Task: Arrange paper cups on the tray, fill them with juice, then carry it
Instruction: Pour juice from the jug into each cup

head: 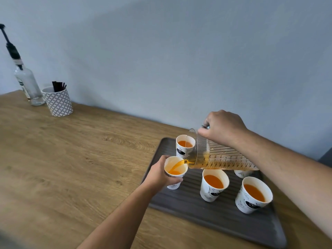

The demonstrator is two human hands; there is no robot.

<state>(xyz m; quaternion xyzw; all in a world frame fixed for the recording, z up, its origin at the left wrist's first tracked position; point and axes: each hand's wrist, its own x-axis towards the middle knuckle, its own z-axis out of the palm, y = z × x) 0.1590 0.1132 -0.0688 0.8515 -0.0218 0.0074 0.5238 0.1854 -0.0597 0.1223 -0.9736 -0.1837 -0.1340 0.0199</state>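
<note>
My right hand [222, 125] grips the clear ribbed measuring jug [222, 157], tipped nearly flat above the grey tray [215, 218], and orange juice [177, 165] streams from its spout. My left hand [159, 174] has its fingers wrapped around the paper cup [175, 174] catching it, at the tray's left edge. Three filled cups [213, 184] stand on the tray; a fifth hides behind the jug, its contents unclear.

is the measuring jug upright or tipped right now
Tipped. The measuring jug lies nearly on its side in the right hand, juice streaming from its spout into the cup the left hand holds.
</note>
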